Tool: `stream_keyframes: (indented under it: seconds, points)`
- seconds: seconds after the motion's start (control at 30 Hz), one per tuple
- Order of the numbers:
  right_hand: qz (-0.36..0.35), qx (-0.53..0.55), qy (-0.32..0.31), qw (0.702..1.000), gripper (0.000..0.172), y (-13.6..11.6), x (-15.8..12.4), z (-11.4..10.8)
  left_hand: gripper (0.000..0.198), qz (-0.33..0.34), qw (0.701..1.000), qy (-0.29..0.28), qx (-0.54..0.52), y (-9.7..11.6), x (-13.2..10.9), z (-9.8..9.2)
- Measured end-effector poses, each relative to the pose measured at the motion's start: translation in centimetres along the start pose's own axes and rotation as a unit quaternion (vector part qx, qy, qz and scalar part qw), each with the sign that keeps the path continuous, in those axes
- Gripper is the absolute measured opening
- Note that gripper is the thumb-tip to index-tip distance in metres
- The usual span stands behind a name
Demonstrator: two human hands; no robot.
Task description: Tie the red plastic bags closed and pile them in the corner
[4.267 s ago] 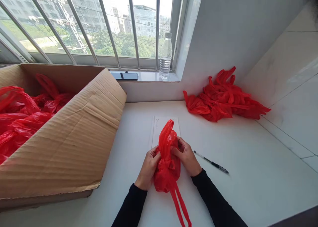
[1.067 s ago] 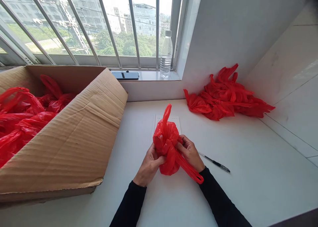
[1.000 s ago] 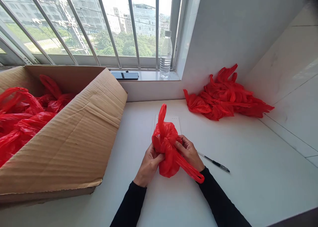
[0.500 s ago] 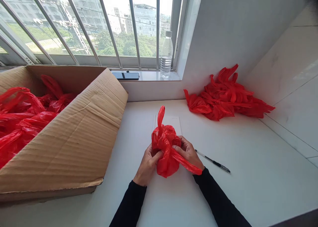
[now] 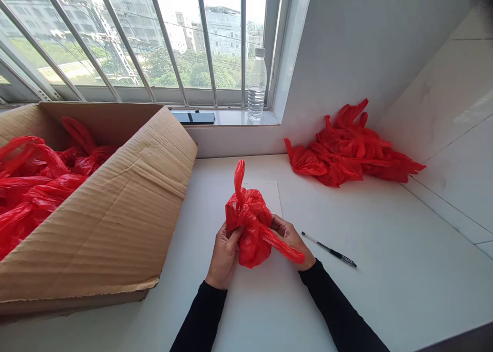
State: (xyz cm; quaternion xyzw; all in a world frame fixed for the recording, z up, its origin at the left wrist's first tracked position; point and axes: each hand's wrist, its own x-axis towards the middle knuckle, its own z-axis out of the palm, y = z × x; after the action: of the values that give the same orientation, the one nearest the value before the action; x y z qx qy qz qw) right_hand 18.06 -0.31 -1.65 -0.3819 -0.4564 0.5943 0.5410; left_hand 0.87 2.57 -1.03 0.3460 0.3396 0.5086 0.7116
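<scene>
1. Red plastic bag (image 5: 252, 229), bunched up and knotted-looking, is right between the two hands over the white table (image 5: 385, 280). Can't tell if its underside touches down.
2. Left hand (image 5: 223, 254) has it gripped, thumb across the front, fingers mostly tucked out of sight.
3. Right hand (image 5: 291, 241) grasps the other side, fingers partly hidden. One handle loop flops over that hand, another sticks up at the far end.
4. White sheet (image 5: 271, 192) pokes out behind the bag, and a pen (image 5: 329, 249) lies just right of the right hand.
5. Cardboard box (image 5: 115, 208) on the left is loaded with red bags (image 5: 42, 188); a crumpled red pile (image 5: 350, 152) sits by the wall.
</scene>
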Motion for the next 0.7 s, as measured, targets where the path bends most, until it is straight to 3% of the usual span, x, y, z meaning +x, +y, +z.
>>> stream_keyframes:
  seconds: [0.2, 0.3, 0.6, 0.7]
  points:
    - [-0.043, -0.015, 0.094, 0.994, 0.028, 0.8, 0.3, -0.6, 0.041, -0.026, 0.998, -0.056, 0.027, 0.1, -0.4, 0.4]
    - [-0.038, -0.015, 0.119, 0.992, 0.026, 0.6, 0.2, -0.5, 0.037, -0.026, 0.998, -0.053, 0.034, -0.2, -0.4, 0.5]
    - [0.003, -0.014, 0.028, 1.0, 0.03, -0.6, -0.2, 0.3, 0.034, -0.001, 1.0, 0.005, 0.026, -0.5, -0.1, 0.0]
    - [-0.022, -0.014, 0.047, 0.999, 0.026, 0.0, 0.0, 0.0, 0.034, -0.007, 1.0, 0.001, 0.022, -0.5, -0.1, 0.2]
